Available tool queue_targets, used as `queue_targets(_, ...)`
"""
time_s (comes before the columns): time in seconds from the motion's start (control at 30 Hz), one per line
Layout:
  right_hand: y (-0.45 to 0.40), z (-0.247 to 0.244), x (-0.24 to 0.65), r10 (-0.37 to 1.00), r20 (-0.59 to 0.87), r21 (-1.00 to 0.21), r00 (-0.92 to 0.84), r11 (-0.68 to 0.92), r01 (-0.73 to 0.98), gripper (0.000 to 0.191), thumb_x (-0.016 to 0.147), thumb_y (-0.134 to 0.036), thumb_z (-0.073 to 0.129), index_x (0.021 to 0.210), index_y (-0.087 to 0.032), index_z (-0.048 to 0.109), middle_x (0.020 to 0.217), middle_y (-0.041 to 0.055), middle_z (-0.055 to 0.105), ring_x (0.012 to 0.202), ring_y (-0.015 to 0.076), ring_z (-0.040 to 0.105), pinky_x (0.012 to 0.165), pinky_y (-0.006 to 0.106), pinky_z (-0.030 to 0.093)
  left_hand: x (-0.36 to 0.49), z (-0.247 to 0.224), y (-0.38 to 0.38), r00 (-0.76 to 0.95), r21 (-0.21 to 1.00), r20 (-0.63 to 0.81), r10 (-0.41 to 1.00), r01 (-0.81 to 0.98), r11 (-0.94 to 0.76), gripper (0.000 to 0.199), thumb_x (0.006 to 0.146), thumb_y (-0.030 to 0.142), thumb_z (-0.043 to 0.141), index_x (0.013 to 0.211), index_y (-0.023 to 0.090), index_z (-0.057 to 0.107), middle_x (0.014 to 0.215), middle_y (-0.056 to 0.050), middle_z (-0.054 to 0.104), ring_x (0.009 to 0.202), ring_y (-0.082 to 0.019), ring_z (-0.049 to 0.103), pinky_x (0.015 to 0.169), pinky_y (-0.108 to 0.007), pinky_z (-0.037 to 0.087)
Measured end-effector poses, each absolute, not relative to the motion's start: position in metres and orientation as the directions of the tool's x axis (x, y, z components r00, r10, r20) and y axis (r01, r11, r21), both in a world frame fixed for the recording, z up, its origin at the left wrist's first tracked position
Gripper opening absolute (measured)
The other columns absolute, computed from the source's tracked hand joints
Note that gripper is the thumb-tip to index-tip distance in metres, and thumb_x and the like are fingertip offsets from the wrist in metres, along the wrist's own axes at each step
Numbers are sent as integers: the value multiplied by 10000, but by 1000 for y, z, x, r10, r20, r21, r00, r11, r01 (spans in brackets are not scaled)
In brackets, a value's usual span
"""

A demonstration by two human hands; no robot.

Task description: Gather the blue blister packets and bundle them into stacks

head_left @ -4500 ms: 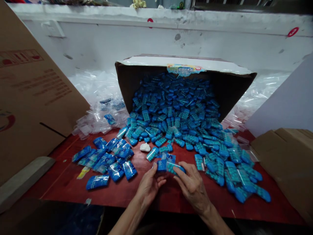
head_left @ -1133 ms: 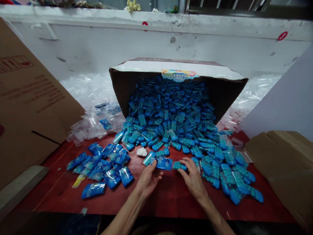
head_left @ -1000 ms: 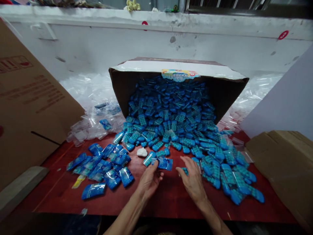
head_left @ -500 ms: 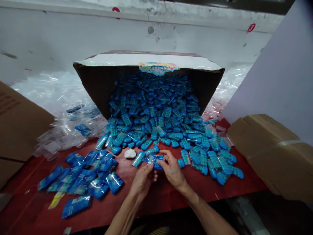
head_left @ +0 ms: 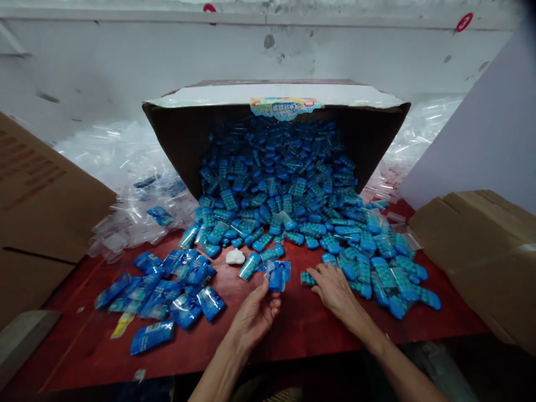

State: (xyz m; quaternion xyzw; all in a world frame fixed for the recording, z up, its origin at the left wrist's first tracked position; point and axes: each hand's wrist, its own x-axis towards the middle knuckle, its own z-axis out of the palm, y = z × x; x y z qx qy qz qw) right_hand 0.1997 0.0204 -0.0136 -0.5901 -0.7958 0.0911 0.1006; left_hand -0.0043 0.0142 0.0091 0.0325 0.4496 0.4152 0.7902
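My left hand pinches a small blue-and-clear printed plastic sleeve between thumb and fingers, just above the red tabletop. To the right, my right hand has its thumb and fingertips closed around the end of a small clear container of turquoise beads; its other end is hidden under the fingers. Beyond my left hand lie a white crumpled lump and a blue-capped bead container. Several filled blue packets lie in a loose group on the left.
A tipped cardboard box spills a large heap of bead containers onto the red table. Clear plastic pieces pile up behind. Brown cartons stand at left and right. A yellow strip lies front left.
My right hand has let go of the blue sleeve and moved right to a bead container. My left hand keeps the sleeve, now raised more upright. The whole view has shifted slightly.
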Motion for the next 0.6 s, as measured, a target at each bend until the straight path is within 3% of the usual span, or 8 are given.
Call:
queue_targets(0.13,26,7,195,956,84,-504,-283,285,815,371,655,-247,644,1013,-247,544,878,38,551,869,225,469,752,355,368,-6,10,13,280,376,-689,668,-651,660,85,744,208,539,732,125,522,558,-22,564,449,-81,533,409,-159,425)
queue_targets(0.23,23,31,189,955,150,-710,-254,283,644,363,673,-226,624,1022,-240,526,924,26,510,904,190,470,804,326,382,-7,11,13,285,366,-677,678,-670,646,71,753,194,525,765,125,537,566,-27,575,456,-87,545,418,-165,435)
queue_targets(0.3,19,44,184,948,203,-774,-246,309,552,351,692,-200,600,1030,-241,516,964,27,475,920,171,474,819,304,392,-6,12,13,280,361,-680,678,-677,642,68,757,186,517,756,122,537,559,-32,583,452,-92,551,420,-170,442)
queue_targets(0.4,14,51,176,927,273,-766,-257,371,525,341,708,-197,581,1040,-237,513,983,40,450,927,173,478,809,302,415,-5,11,13,269,355,-692,670,-682,640,80,762,182,508,720,116,526,539,-36,587,439,-96,552,410,-172,444)
queue_targets(0.6,8,43,163,882,387,-625,-269,465,627,322,749,-208,534,1069,-197,499,944,71,452,887,188,489,755,311,455,-2,10,11,248,364,-691,679,-693,623,116,762,221,515,724,112,518,528,-31,592,441,-95,559,409,-168,450)
